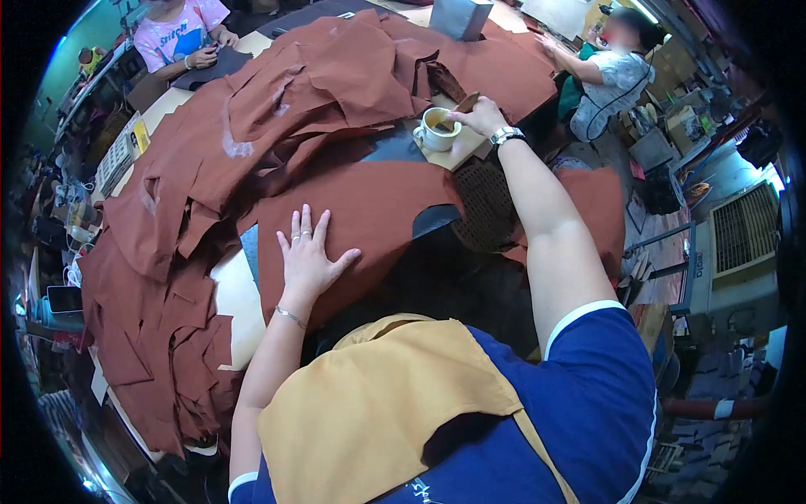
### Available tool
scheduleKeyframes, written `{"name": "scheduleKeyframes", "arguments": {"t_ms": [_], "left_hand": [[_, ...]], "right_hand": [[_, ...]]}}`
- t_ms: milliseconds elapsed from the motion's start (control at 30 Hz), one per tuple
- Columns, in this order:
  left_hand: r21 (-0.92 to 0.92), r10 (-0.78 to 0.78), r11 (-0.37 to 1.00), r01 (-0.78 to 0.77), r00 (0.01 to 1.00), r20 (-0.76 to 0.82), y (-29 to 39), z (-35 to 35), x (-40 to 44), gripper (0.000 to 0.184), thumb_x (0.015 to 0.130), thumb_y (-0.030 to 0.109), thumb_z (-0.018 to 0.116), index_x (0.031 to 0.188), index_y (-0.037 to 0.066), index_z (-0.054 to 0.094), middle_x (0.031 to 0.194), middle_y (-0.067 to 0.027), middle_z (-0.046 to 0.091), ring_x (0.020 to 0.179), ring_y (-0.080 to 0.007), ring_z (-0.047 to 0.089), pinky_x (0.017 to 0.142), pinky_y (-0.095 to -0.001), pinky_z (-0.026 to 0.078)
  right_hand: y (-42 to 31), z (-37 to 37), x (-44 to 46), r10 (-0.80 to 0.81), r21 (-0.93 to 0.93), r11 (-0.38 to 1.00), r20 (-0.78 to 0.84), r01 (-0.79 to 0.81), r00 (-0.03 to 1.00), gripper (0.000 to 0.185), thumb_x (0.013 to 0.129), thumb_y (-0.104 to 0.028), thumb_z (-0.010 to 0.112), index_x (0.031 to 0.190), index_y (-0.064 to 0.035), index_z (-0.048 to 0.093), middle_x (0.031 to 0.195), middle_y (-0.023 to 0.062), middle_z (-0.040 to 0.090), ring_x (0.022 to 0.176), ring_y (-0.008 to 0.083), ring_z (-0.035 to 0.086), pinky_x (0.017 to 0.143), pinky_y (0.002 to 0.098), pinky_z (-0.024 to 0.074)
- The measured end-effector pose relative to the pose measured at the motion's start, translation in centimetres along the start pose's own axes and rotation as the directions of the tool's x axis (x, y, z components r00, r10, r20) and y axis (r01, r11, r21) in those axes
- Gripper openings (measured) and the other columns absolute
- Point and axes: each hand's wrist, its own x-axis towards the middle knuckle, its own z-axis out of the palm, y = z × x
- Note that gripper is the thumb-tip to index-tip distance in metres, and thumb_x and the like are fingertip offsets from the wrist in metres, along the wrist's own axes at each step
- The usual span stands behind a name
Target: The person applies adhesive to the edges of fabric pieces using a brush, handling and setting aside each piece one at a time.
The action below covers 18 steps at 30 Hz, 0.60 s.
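My left hand (311,256) lies flat, fingers spread, on a red-brown cut piece of leather-like material (369,193) with a curved notch at its right end. My right hand (480,119) reaches forward, its fingers closed on a short brown wooden-looking tool (467,102); whether it is a brush or a spatula I cannot tell. The tool is at the rim of a white cup (437,139) with brownish smears inside. Under the cup is a pale board (457,153). The tool's lower end is hard to make out.
A big heap of red-brown pieces (294,92) covers the table's left and far side. A grey metal block (460,17) stands at the back. A dark perforated stool top (484,206) is below my right arm. Two co-workers, one in a pink shirt (180,34), work across the table.
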Motion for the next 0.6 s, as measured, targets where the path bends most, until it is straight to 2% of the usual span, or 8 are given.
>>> {"name": "scheduleKeyframes", "arguments": {"t_ms": [67,100,200,233,333,433,500,600], "left_hand": [[-0.018,0.006,1.000,-0.006,1.000,-0.007,0.0,-0.1,-0.1,0.095,0.080,0.073,0.059,0.153,0.016,0.037,0.162,-0.0185,0.021,0.151,-0.0359,0.014,0.117,-0.0646,0.011],[-0.023,0.009,1.000,-0.009,1.000,-0.012,-0.1,0.0,0.0,0.096,0.080,0.073,0.060,0.152,0.016,0.037,0.162,-0.0190,0.021,0.151,-0.0363,0.014,0.117,-0.0646,0.011],[-0.018,0.011,1.000,-0.011,1.000,-0.002,-0.1,0.0,0.0,0.096,0.080,0.074,0.059,0.153,0.016,0.036,0.162,-0.0187,0.020,0.152,-0.0362,0.013,0.117,-0.0648,0.011],[-0.010,0.011,1.000,-0.011,1.000,0.005,-0.1,-0.1,0.0,0.096,0.080,0.074,0.059,0.153,0.016,0.035,0.163,-0.0184,0.020,0.152,-0.0359,0.013,0.117,-0.0648,0.010],[0.000,0.030,1.000,-0.030,1.000,0.009,-0.1,0.0,0.1,0.097,0.079,0.074,0.059,0.154,0.016,0.034,0.163,-0.0186,0.019,0.152,-0.0367,0.013,0.116,-0.0656,0.011],[0.000,0.075,0.997,-0.075,0.997,0.010,-0.4,0.1,0.6,0.099,0.078,0.074,0.060,0.154,0.017,0.034,0.163,-0.0187,0.019,0.151,-0.0374,0.013,0.116,-0.0663,0.011],[0.005,0.094,0.996,-0.094,0.996,0.006,-0.5,0.3,1.0,0.098,0.078,0.074,0.061,0.154,0.017,0.034,0.163,-0.0187,0.019,0.151,-0.0374,0.013,0.116,-0.0664,0.011],[0.015,0.123,0.992,-0.124,0.992,0.009,-0.6,0.5,1.4,0.099,0.078,0.074,0.061,0.154,0.018,0.034,0.162,-0.0189,0.020,0.151,-0.0374,0.014,0.115,-0.0667,0.012]], "right_hand": [[0.7,0.2,0.1,0.190,0.269,0.939,0.113,-0.214,0.975,0.047,0.072,-0.041,0.087,0.093,-0.0023,0.073,0.091,0.0089,0.074,0.082,0.0173,0.071,0.076,0.0317,0.0565],[0.6,0.3,-0.4,0.242,0.497,0.825,0.116,-0.267,0.963,0.040,0.076,-0.033,0.087,0.096,-0.0027,0.071,0.091,0.0051,0.072,0.080,0.0129,0.069,0.070,0.0280,0.0567],[0.8,-1.2,-1.9,0.340,0.812,0.529,0.064,-0.248,0.938,0.027,0.082,-0.025,0.083,0.097,-0.0053,0.072,0.088,0.0014,0.070,0.079,0.0104,0.067,0.071,0.0261,0.0576],[0.7,-1.7,-2.3,0.326,0.860,0.479,0.008,-0.173,0.945,0.025,0.085,-0.019,0.080,0.102,-0.0031,0.071,0.093,0.0064,0.072,0.076,0.0144,0.068,0.068,0.0259,0.0575],[0.3,-3.1,-3.8,0.253,0.802,0.596,-0.147,-0.035,0.956,0.030,0.083,-0.021,0.082,0.104,-0.0011,0.073,0.093,0.0070,0.073,0.076,0.0139,0.069,0.072,0.0264,0.0573],[-0.1,-3.3,-6.2,-0.013,0.318,0.943,-0.266,0.100,0.964,0.027,0.083,-0.020,0.080,0.105,-0.0050,0.076,0.095,0.0111,0.076,0.082,0.0190,0.073,0.077,0.0296,0.0567],[-0.4,-2.9,-8.1,-0.206,0.018,0.977,-0.193,0.213,0.959,0.027,0.081,-0.023,0.079,0.104,-0.0087,0.076,0.096,0.0148,0.074,0.087,0.0245,0.073,0.080,0.0314,0.0560],[-1.6,-1.7,-10.8,-0.387,-0.041,0.921,-0.198,0.387,0.900,0.023,0.083,-0.023,0.078,0.100,-0.0077,0.076,0.094,0.0150,0.074,0.085,0.0234,0.073,0.079,0.0329,0.0559]]}}
